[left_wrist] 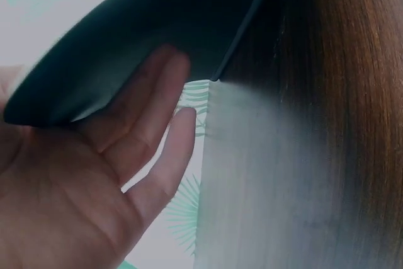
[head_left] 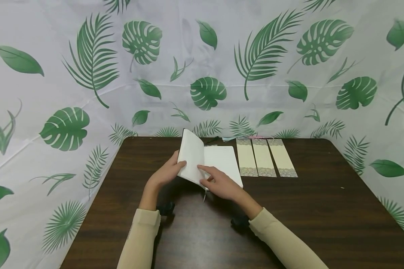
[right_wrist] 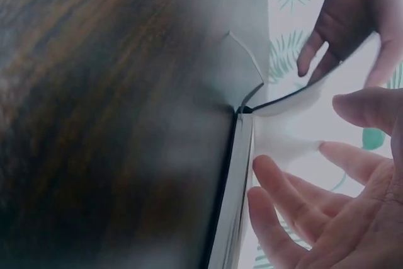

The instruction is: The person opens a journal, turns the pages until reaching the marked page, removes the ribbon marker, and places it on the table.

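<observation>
A dark-covered notebook (head_left: 223,160) lies spread on the table, its white pages blank. My left hand (head_left: 168,170) holds the raised front cover, thumb over the inner white page and fingers behind the dark outside (left_wrist: 157,11). Over the lower part of the notebook is my right hand (head_left: 222,183), its index fingertip at the white page near the fold. In the right wrist view the right hand's fingers (right_wrist: 277,184) are spread loosely beside the page block (right_wrist: 234,187), pinching nothing. A thin ribbon (right_wrist: 249,55) sticks out from the bottom of the spine.
Three cream bookmarks (head_left: 264,157) with patterned ends lie right of the notebook, with blue and pink tassels (head_left: 229,139) at the back edge. Behind the dark wooden table (head_left: 323,209) hangs a white leaf-print cloth (head_left: 175,45).
</observation>
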`<move>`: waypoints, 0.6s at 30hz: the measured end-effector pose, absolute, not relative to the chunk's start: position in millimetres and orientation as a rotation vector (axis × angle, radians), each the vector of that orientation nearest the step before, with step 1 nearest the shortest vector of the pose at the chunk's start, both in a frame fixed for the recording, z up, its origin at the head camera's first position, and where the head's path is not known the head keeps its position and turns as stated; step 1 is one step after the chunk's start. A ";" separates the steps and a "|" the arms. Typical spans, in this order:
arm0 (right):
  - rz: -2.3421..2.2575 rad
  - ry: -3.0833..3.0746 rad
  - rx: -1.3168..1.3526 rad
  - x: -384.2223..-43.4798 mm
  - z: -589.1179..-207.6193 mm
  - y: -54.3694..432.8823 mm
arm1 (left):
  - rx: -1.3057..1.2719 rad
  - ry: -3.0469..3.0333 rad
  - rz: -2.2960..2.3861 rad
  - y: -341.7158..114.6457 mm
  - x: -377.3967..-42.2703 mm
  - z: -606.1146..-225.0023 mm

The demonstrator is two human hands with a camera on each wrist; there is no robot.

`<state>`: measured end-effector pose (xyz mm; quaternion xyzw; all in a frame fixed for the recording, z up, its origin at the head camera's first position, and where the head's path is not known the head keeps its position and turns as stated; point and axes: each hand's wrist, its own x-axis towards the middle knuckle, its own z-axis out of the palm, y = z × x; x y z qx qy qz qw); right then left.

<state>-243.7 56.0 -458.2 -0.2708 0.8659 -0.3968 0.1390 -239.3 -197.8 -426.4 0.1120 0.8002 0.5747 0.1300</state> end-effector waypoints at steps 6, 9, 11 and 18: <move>-1.108 2.543 -0.705 -249.0 -457.9 58.3 | 0.332 2.329 1.654 -200.1 -239.8 -425.0; -1.072 2.583 -0.699 -253.2 -459.1 60.5 | 0.331 2.330 1.651 -200.7 -240.2 -423.7; -1.038 2.609 -0.716 -255.6 -460.7 62.6 | 0.342 2.328 1.651 -200.9 -240.3 -423.2; -0.894 2.619 -0.812 -260.1 -466.7 71.1 | 0.380 2.311 1.635 -202.2 -238.9 -421.7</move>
